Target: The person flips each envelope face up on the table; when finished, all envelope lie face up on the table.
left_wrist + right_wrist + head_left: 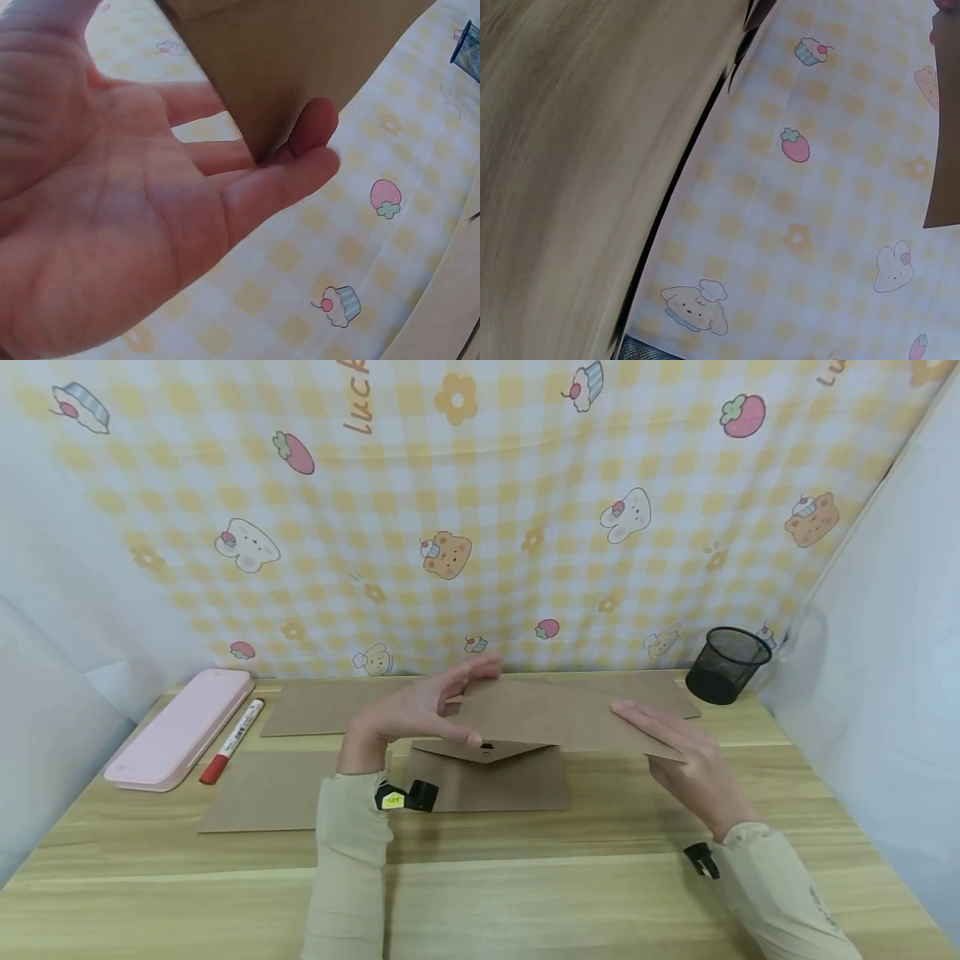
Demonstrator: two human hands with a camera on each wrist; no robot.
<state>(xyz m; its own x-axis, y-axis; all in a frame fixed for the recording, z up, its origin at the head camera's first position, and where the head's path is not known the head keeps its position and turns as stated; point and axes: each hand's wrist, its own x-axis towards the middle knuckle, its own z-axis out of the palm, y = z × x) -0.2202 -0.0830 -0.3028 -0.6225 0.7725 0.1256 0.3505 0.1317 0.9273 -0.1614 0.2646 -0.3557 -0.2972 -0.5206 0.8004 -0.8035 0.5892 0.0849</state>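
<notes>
A brown kraft-paper envelope [555, 714] is raised above the table between both hands. My right hand [693, 764] pinches its right end, with straight fingers on the upper face and the thumb below. At the other end, my left hand [420, 706] has its thumb and fingers spread around the edge. In the left wrist view, the envelope's corner [262, 112] touches the fingers. Beneath lies another brown envelope [487, 787] with a pointed flap and a small black print, partly covered by the raised one. The right wrist view shows only a brown strip [946, 150] of paper.
Flat brown pieces lie at the left [262, 793], back left [315, 706] and back right [663, 689]. A pink case [180, 727] and a red-capped marker [232, 739] are at the far left. A black mesh cup [727, 664] stands tilted in view at the back right.
</notes>
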